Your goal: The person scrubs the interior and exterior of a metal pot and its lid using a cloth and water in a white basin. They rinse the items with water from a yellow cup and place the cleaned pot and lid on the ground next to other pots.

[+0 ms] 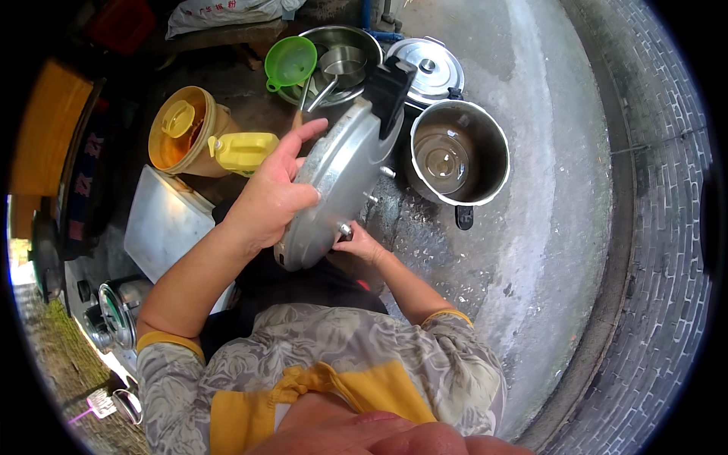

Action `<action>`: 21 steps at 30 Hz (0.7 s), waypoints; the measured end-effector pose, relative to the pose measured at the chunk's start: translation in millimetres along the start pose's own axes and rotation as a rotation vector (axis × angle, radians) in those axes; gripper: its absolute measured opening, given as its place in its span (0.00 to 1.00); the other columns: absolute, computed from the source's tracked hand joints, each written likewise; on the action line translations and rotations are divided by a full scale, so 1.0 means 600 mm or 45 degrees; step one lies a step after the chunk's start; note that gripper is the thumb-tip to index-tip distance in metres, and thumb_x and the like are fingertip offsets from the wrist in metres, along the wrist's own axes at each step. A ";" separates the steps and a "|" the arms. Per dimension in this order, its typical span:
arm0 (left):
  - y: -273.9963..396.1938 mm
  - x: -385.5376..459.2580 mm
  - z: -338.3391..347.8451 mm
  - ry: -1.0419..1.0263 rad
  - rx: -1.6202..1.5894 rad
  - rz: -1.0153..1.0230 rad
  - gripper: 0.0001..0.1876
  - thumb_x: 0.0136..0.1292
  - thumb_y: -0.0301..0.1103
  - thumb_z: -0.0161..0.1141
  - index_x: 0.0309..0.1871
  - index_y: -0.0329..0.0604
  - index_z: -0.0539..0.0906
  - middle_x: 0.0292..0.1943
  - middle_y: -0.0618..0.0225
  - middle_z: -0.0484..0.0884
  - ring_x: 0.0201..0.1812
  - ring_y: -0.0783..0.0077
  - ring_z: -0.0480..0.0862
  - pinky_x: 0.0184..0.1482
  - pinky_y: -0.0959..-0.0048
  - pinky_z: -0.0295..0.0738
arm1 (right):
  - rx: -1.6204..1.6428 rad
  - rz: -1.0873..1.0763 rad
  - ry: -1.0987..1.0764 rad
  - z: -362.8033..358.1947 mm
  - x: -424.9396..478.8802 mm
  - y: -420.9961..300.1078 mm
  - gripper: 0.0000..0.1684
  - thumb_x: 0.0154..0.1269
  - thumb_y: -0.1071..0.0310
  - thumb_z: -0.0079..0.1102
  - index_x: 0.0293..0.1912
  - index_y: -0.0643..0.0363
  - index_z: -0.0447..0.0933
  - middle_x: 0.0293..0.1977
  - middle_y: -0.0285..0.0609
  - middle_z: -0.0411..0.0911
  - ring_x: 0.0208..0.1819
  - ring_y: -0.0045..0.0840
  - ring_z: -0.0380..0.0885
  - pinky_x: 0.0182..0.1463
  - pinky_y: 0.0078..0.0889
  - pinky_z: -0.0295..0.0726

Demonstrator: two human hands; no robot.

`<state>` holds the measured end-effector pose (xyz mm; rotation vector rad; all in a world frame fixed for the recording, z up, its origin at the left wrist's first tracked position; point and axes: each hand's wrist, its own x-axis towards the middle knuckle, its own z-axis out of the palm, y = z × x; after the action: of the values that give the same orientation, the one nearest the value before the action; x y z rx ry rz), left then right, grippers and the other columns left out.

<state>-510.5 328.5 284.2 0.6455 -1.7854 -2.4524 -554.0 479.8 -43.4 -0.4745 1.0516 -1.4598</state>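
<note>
A metal pressure cooker lid [335, 176] is held tilted on edge in front of me, its long black handle [389, 91] pointing away. My left hand [278, 193] grips the lid's left rim, thumb on the face and index finger stretched out. At the lid's lower right, the fingers of my right hand [361, 243] close around a part near a metal fitting [344, 228]; the lid partly hides them. More small fittings stick out of the lid's right face. To the right, an uncovered pressure cooker pot [459, 153] stands on the wet concrete floor, some clear liquid inside.
Behind the lid, a metal basin [372, 45] holds a saucepan [343, 65] and a green funnel [290, 60]. Beside it is another lidded pot [427, 68]. Left are a yellow bucket [211, 122], a yellow jug [247, 152] and a white board [165, 222]. A brick wall [665, 227] runs along the right.
</note>
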 end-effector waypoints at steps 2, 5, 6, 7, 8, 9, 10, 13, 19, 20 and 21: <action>-0.005 0.004 -0.005 -0.035 -0.028 -0.003 0.41 0.46 0.16 0.49 0.70 0.36 0.57 0.53 0.56 0.78 0.50 0.69 0.81 0.53 0.72 0.74 | -0.039 -0.016 0.021 0.010 -0.013 0.025 0.38 0.53 0.74 0.67 0.62 0.61 0.59 0.51 0.40 0.70 0.57 0.23 0.68 0.64 0.34 0.66; 0.002 0.016 -0.007 -0.076 -0.096 0.044 0.39 0.47 0.16 0.50 0.69 0.34 0.59 0.54 0.56 0.77 0.51 0.68 0.81 0.54 0.72 0.75 | -0.334 -0.243 0.322 -0.022 -0.049 0.072 0.36 0.50 0.65 0.72 0.55 0.61 0.64 0.51 0.41 0.71 0.55 0.26 0.69 0.62 0.32 0.67; 0.007 0.013 -0.014 -0.041 -0.116 0.075 0.39 0.46 0.16 0.51 0.68 0.34 0.60 0.54 0.56 0.77 0.52 0.68 0.81 0.55 0.71 0.75 | -0.184 -0.196 0.329 -0.017 -0.058 0.058 0.37 0.48 0.63 0.73 0.55 0.61 0.64 0.50 0.42 0.72 0.55 0.27 0.70 0.62 0.32 0.67; 0.013 0.005 -0.025 0.004 -0.135 0.106 0.39 0.46 0.17 0.51 0.68 0.34 0.61 0.54 0.57 0.77 0.52 0.68 0.80 0.56 0.71 0.75 | -0.143 -0.209 0.319 0.002 -0.070 0.009 0.38 0.49 0.63 0.73 0.56 0.62 0.64 0.47 0.42 0.73 0.52 0.27 0.71 0.60 0.32 0.69; 0.022 0.008 -0.031 -0.001 -0.125 0.141 0.37 0.45 0.18 0.52 0.66 0.33 0.64 0.54 0.58 0.77 0.53 0.67 0.80 0.58 0.70 0.74 | -0.371 -0.268 0.364 -0.017 -0.085 -0.002 0.46 0.49 0.64 0.73 0.63 0.61 0.57 0.47 0.43 0.73 0.52 0.28 0.72 0.60 0.33 0.70; 0.030 0.010 -0.040 0.030 -0.134 0.184 0.37 0.44 0.18 0.52 0.65 0.33 0.65 0.54 0.56 0.77 0.53 0.66 0.81 0.58 0.69 0.75 | -0.595 -0.325 0.397 -0.031 -0.095 -0.008 0.54 0.49 0.66 0.72 0.69 0.61 0.49 0.48 0.45 0.74 0.52 0.29 0.73 0.59 0.34 0.71; 0.034 0.009 -0.062 0.045 -0.181 0.209 0.37 0.44 0.19 0.52 0.65 0.32 0.66 0.54 0.56 0.78 0.53 0.65 0.81 0.59 0.68 0.75 | -0.378 -0.415 0.425 -0.008 -0.109 -0.052 0.62 0.49 0.67 0.72 0.71 0.57 0.36 0.49 0.47 0.74 0.51 0.30 0.74 0.59 0.35 0.71; 0.032 0.019 -0.106 0.059 -0.331 0.237 0.36 0.43 0.20 0.53 0.64 0.31 0.66 0.53 0.55 0.78 0.52 0.64 0.82 0.59 0.67 0.76 | -0.472 -0.496 0.442 -0.009 -0.154 -0.128 0.78 0.47 0.72 0.72 0.68 0.50 0.09 0.50 0.54 0.76 0.49 0.34 0.77 0.58 0.37 0.72; 0.008 0.061 -0.131 0.043 -0.416 0.194 0.37 0.44 0.20 0.51 0.65 0.31 0.66 0.54 0.53 0.78 0.51 0.63 0.82 0.59 0.68 0.76 | -0.563 -0.305 0.517 0.017 -0.170 -0.142 0.74 0.46 0.75 0.68 0.71 0.49 0.16 0.46 0.51 0.76 0.47 0.30 0.77 0.55 0.31 0.73; 0.002 0.075 -0.138 -0.006 -0.455 0.182 0.36 0.48 0.21 0.52 0.67 0.31 0.64 0.56 0.52 0.76 0.53 0.64 0.81 0.59 0.69 0.76 | -0.518 -0.373 0.556 0.018 -0.173 -0.132 0.71 0.46 0.76 0.66 0.73 0.50 0.21 0.48 0.48 0.75 0.48 0.27 0.76 0.54 0.28 0.73; -0.001 0.082 -0.142 0.011 -0.418 0.170 0.35 0.50 0.22 0.52 0.67 0.31 0.64 0.57 0.52 0.76 0.54 0.64 0.81 0.59 0.69 0.76 | -0.501 -0.380 0.565 0.025 -0.176 -0.139 0.70 0.46 0.76 0.66 0.74 0.50 0.23 0.49 0.48 0.75 0.49 0.26 0.75 0.55 0.28 0.73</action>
<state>-525.5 238.5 247.3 0.4903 -1.3271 -2.5587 -567.8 563.6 62.0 -0.6214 1.6969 -1.6683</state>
